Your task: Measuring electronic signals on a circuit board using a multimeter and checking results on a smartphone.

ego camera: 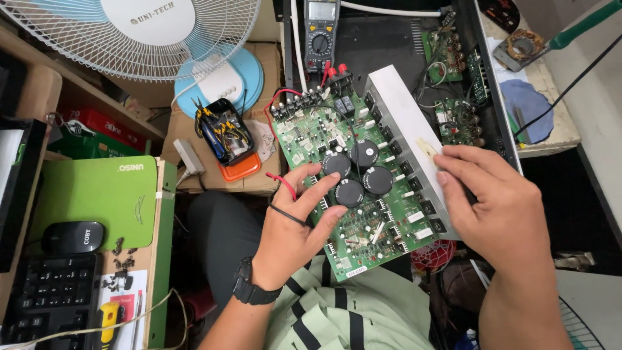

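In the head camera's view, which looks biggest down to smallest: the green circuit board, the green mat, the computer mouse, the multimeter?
1. Green mat
2. Circuit board, close to the mat, and nearer the camera
3. Multimeter, partly cut off
4. Mouse

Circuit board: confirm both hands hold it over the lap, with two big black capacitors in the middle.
Not two. The head view shows four big black capacitors clustered mid-board. The rest stands: the left hand and right hand hold the green circuit board over the lap.
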